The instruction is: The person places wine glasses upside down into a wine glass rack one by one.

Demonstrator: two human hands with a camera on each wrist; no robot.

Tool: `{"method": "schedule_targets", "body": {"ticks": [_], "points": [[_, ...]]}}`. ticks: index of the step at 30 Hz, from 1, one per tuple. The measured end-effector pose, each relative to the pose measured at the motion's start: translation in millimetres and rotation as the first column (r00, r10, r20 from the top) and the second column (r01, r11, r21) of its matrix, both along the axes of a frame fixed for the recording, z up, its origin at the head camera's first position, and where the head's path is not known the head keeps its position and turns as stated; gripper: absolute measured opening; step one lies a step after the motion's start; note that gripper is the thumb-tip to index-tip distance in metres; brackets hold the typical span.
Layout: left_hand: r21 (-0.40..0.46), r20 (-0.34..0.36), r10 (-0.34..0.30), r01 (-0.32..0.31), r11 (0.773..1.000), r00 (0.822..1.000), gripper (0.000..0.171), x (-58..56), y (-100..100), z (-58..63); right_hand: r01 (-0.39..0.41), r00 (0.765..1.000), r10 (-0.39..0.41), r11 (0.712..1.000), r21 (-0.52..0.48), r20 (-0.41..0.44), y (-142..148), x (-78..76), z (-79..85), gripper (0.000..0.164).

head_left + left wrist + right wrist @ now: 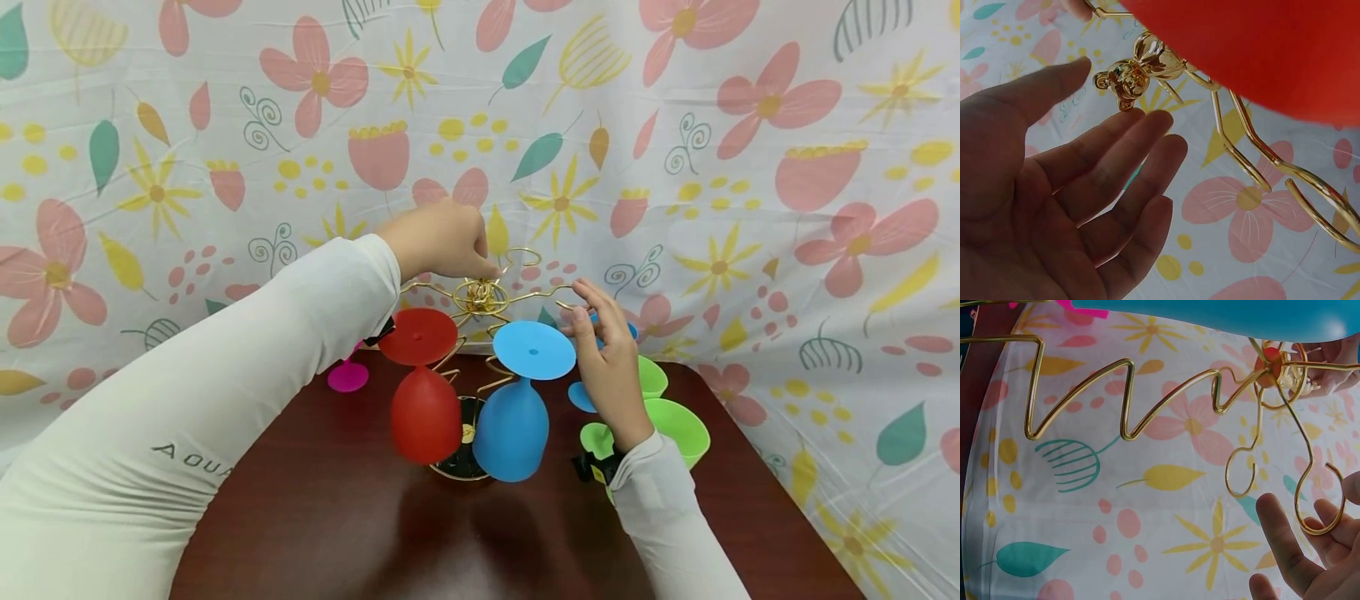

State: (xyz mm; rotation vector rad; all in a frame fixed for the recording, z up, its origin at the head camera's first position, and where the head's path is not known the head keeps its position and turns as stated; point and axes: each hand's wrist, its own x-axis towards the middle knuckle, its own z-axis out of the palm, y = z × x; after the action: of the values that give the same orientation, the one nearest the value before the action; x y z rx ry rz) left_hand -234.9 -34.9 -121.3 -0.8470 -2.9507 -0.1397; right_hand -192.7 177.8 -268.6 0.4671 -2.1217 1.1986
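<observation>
A gold wire rack (534,295) stands on the table, its spiral stem rising from a dark round base. Hanging upside down from its front are a red goblet (426,415) and a blue goblet (512,429). My left hand (438,237) reaches over the top. In the left wrist view its thumb and fingers spread around a shiny gold bear figure (1127,81), very near its head; contact is unclear. At the rack's right side, my right hand (615,367) has its fingertips at a bare wire hook (1316,532), fingers mostly extended.
Several green goblets (678,425) and more blue pieces (581,397) are on the right, partly behind my right hand. A magenta goblet foot (348,376) shows at the back left. Behind the dark brown table (300,508) hangs a flowered cloth (765,250).
</observation>
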Motion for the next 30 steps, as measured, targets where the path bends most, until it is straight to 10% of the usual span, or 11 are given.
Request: {"method": "schedule_targets", "body": {"ticks": [8,20,30], "points": [[-0.011,-0.002,0.025,-0.025,1.000,1.000,0.029,2.2,1.6,0.6,0.021,1.000,-0.021,0.995,0.097,0.002,19.5,-24.0,-6.9,0.036],[0.016,-0.027,0.030,-0.030,0.999,0.999,0.027,3.0,0.7,-3.7,-0.072,0.955,0.001,0.970,0.230,0.296,46.4,-69.6,44.6,0.056],[0.017,-0.022,0.035,-0.034,0.999,0.999,0.026,5.3,0.3,-4.3,-0.378,0.733,0.307,0.926,-0.011,0.608,45.2,-118.1,45.5,0.053]]}}
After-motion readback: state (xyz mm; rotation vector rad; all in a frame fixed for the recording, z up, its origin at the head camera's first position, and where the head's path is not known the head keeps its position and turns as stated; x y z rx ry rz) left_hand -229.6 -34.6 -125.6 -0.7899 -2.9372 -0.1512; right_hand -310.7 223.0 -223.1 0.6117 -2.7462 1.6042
